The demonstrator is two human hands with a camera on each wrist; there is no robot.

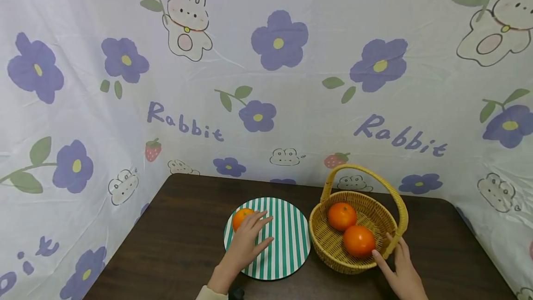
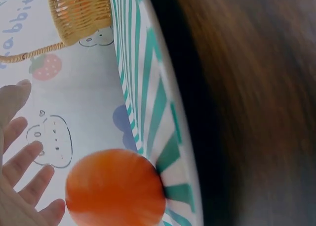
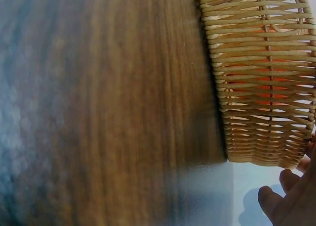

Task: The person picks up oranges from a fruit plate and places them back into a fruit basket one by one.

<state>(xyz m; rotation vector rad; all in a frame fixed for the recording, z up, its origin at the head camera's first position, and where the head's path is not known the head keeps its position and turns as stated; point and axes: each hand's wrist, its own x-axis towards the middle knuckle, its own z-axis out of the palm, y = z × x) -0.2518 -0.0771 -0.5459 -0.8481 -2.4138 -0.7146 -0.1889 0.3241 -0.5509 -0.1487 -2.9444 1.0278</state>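
Observation:
On a round board with green and white stripes [image 1: 287, 240] lies an orange [image 1: 241, 218] near its left edge. My left hand [image 1: 246, 240] hovers over the board with fingers spread, overlapping part of that orange in the head view; in the left wrist view the fingertips are beside the orange [image 2: 116, 189], holding nothing. To the right stands a yellow wicker basket [image 1: 333, 258] with an arched handle, and two oranges [image 1: 359, 240] rest inside it. My right hand [image 1: 401, 267] grips the basket's right rim by the handle's base, thumb at the rim and other fingers around the outside.
Everything stands on a dark brown wooden table [image 1: 187, 226]. A white cloth [image 1: 308, 91] printed with purple flowers and rabbits hangs behind the table and along its sides. The basket is close to the board's right edge.

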